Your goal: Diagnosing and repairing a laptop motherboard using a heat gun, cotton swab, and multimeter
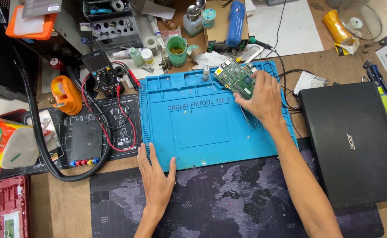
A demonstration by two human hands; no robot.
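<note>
While the left hand (154,176) lies flat, fingers spread, on the blue mat's (202,128) near edge, the right hand (264,99) pinches a green circuit board (236,78) at the mat's far right corner; tilted so, it could slip onto the small bottle (206,72).

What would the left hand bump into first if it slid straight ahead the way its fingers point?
Probably nothing soon: the left hand lies flat on the blue repair mat's near edge, fingers pointing up the mat. That stretch looks bare; the multimeter lies left of that line.
</note>
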